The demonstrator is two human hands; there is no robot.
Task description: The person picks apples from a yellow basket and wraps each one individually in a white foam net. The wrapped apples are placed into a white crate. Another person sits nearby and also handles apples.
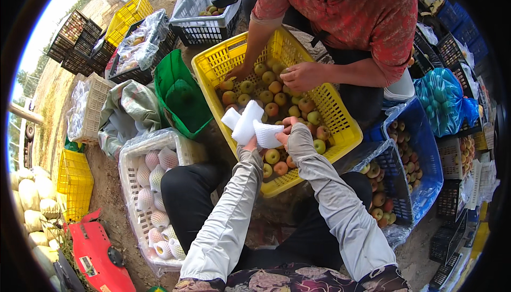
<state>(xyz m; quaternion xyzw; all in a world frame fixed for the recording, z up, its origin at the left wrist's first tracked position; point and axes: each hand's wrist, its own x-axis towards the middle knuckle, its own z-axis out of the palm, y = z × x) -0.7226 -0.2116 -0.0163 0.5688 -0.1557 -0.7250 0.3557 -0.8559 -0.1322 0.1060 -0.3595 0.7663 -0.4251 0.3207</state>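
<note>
Several flat white foam net sleeves [248, 122] are gripped in my left hand [251, 145], over the near part of a yellow plastic crate [346, 139]. With its fingertips, my right hand [290, 130] pinches the edge of another white foam sleeve [266, 133], which spans the gap between both hands. Loose apples [272, 109], green to reddish, lie in the yellow crate beneath. Across from me, a person in a red patterned top has one hand [239, 71] down among the apples and the other hand [300, 75] above them.
Left of my knee stands a white lined crate [131, 196] of net-wrapped apples [159, 219]. A green bag [175, 92] gapes beside the yellow crate. To my right are blue crates [429, 176] of apples. A red machine part [96, 248] lies at lower left.
</note>
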